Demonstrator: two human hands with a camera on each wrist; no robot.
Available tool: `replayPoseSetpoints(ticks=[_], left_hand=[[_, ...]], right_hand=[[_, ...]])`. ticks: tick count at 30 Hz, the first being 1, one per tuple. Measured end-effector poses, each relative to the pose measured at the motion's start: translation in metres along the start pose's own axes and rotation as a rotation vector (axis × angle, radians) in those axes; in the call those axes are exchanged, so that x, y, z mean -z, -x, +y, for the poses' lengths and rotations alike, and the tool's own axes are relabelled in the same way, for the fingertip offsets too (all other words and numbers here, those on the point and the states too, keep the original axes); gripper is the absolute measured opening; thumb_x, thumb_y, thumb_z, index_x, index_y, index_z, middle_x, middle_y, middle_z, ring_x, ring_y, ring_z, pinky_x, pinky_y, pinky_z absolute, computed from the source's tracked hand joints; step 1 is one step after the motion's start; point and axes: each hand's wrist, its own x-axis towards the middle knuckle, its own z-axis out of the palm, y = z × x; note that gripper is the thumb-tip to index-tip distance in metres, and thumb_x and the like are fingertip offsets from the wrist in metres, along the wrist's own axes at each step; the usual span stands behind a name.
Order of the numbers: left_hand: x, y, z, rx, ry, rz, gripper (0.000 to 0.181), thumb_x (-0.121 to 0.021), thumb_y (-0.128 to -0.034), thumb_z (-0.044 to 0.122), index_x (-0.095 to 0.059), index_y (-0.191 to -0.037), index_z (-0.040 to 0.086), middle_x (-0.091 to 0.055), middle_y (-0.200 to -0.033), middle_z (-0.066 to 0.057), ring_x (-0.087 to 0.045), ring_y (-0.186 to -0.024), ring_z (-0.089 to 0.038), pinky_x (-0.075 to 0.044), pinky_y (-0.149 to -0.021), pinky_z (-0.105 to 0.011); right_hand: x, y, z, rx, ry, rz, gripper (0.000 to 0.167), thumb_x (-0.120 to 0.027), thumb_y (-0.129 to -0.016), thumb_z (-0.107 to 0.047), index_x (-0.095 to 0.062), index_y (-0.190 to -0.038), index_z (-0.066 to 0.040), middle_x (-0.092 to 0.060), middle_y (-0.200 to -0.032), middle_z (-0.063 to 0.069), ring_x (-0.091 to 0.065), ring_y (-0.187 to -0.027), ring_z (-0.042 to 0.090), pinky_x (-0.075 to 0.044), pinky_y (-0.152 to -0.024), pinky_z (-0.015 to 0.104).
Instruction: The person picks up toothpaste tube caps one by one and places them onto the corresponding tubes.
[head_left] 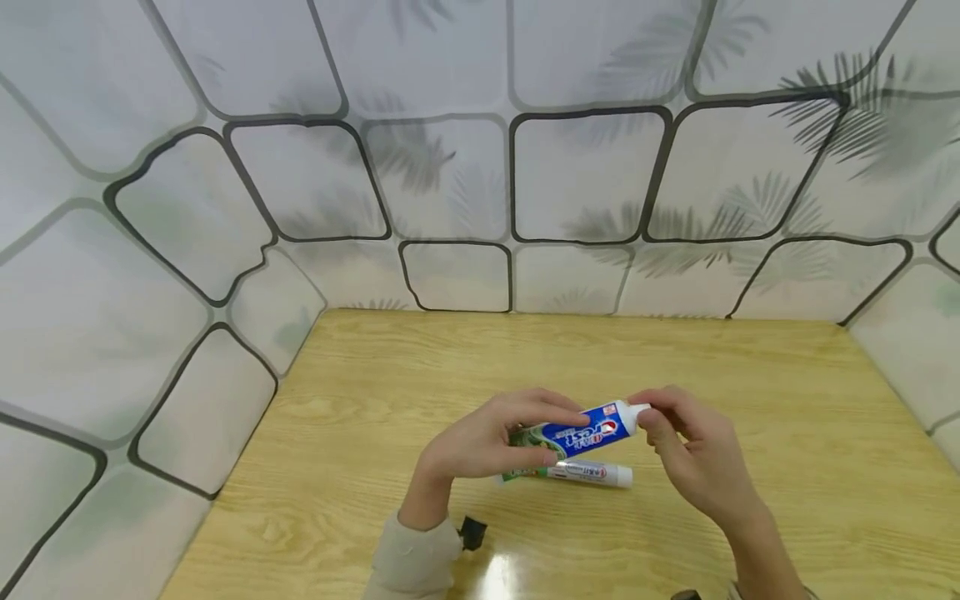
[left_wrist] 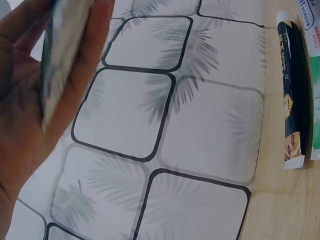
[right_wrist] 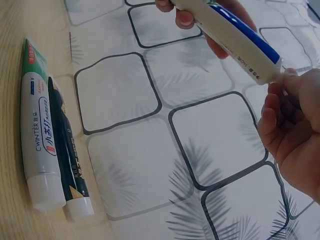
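A blue and green toothpaste tube (head_left: 600, 429) is held above the table in my left hand (head_left: 480, 437), fingers on its far side and thumb on the near side. Its white cap end points right and tilts slightly up. There my right hand (head_left: 705, 467) pinches the small cap (right_wrist: 276, 79) between thumb and fingers. In the right wrist view the tube's pale back shows. Below it on the table lies a white and green toothpaste tube (head_left: 588, 472). Beside that one, a dark toothpaste tube (right_wrist: 69, 145) shows in both wrist views but is hidden in the head view.
The wood-grain table (head_left: 360, 383) meets a patterned white backdrop (head_left: 450, 183) at the back and sides. A small black object (head_left: 472, 533) is at my left sleeve (head_left: 417, 554).
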Motion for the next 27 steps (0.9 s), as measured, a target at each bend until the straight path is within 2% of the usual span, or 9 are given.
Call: replayPoseSetpoints(ticks=[4, 10, 13, 17, 19, 22, 23, 25, 27], left_hand=[[0.001, 0.003, 0.0, -0.024, 0.114, -0.042, 0.043, -0.063, -0.0931, -0.007, -0.053, -0.135, -0.008, -0.047, -0.145, -0.021, -0.055, -0.121, -0.019, -0.054, -0.09, -0.035], [0.006, 0.007, -0.004, -0.034, 0.335, -0.052, 0.047, -0.058, -0.0942, -0.01, -0.045, -0.139, -0.012, -0.041, -0.147, -0.03, -0.059, -0.116, -0.022, -0.054, -0.09, -0.038], [0.01, 0.008, -0.009, -0.094, 0.424, -0.025, 0.049, -0.058, -0.0961, -0.006, -0.045, -0.143, -0.006, -0.044, -0.147, -0.026, -0.062, -0.113, -0.024, -0.055, -0.087, -0.036], [0.013, 0.008, -0.014, -0.226, 0.52, 0.122, 0.051, -0.06, -0.0983, 0.003, -0.046, -0.147, 0.009, -0.053, -0.144, -0.013, -0.065, -0.109, -0.015, -0.055, -0.082, -0.026], [0.011, 0.006, -0.013, -0.237, 0.624, 0.238, 0.048, -0.06, -0.0993, 0.006, -0.049, -0.145, 0.013, -0.059, -0.138, -0.009, -0.066, -0.099, -0.008, -0.054, -0.076, -0.019], [0.001, -0.002, -0.007, -0.172, 0.841, 0.435, 0.036, -0.056, -0.102, 0.012, -0.054, -0.138, 0.012, -0.062, -0.131, -0.008, -0.065, -0.097, -0.006, -0.052, -0.08, -0.015], [-0.003, -0.005, -0.004, -0.139, 0.898, 0.513, 0.031, -0.055, -0.103, 0.014, -0.056, -0.134, 0.011, -0.063, -0.129, -0.008, -0.064, -0.106, -0.011, -0.052, -0.086, -0.019], [-0.011, -0.012, 0.0, -0.08, 0.944, 0.66, 0.028, -0.051, -0.105, 0.018, -0.058, -0.13, 0.007, -0.063, -0.127, -0.009, -0.061, -0.118, -0.018, -0.05, -0.095, -0.024], [-0.016, -0.016, 0.003, -0.025, 0.911, 0.775, 0.031, -0.048, -0.1066, 0.018, -0.056, -0.131, 0.001, -0.063, -0.128, -0.011, -0.059, -0.123, -0.021, -0.047, -0.098, -0.026]], right_hand=[[-0.002, 0.001, 0.0, -0.009, -0.089, 0.093, 0.01, -0.059, -0.095, 0.005, -0.065, -0.098, 0.012, -0.058, -0.072, 0.002, -0.051, -0.061, 0.004, -0.042, -0.051, 0.019], [-0.005, 0.0, -0.003, -0.017, -0.162, 0.161, 0.008, -0.056, -0.093, 0.014, -0.062, -0.097, 0.019, -0.058, -0.071, 0.004, -0.052, -0.061, 0.005, -0.044, -0.052, 0.019], [-0.007, 0.0, -0.003, -0.013, -0.201, 0.215, 0.011, -0.055, -0.094, 0.012, -0.06, -0.097, 0.022, -0.061, -0.072, 0.003, -0.055, -0.062, 0.005, -0.046, -0.055, 0.016], [-0.01, -0.001, -0.003, -0.033, -0.319, 0.345, 0.015, -0.054, -0.095, 0.013, -0.057, -0.096, 0.027, -0.066, -0.075, 0.002, -0.06, -0.061, 0.005, -0.05, -0.058, 0.014], [-0.011, -0.002, -0.003, -0.044, -0.373, 0.412, 0.015, -0.054, -0.094, 0.014, -0.055, -0.097, 0.029, -0.068, -0.076, 0.003, -0.062, -0.06, 0.006, -0.051, -0.057, 0.014], [-0.013, -0.003, -0.004, -0.055, -0.375, 0.48, 0.016, -0.055, -0.094, 0.014, -0.055, -0.097, 0.029, -0.069, -0.075, 0.003, -0.062, -0.058, 0.007, -0.051, -0.056, 0.015], [-0.013, -0.003, -0.004, -0.053, -0.363, 0.492, 0.016, -0.055, -0.094, 0.014, -0.055, -0.097, 0.029, -0.069, -0.075, 0.003, -0.062, -0.058, 0.007, -0.051, -0.056, 0.015], [-0.013, -0.003, -0.003, -0.049, -0.327, 0.502, 0.016, -0.056, -0.093, 0.014, -0.055, -0.097, 0.029, -0.068, -0.074, 0.003, -0.061, -0.058, 0.006, -0.051, -0.055, 0.015], [-0.012, -0.003, -0.001, -0.041, -0.258, 0.485, 0.017, -0.058, -0.093, 0.012, -0.056, -0.095, 0.029, -0.066, -0.072, 0.003, -0.06, -0.058, 0.004, -0.05, -0.055, 0.014]])
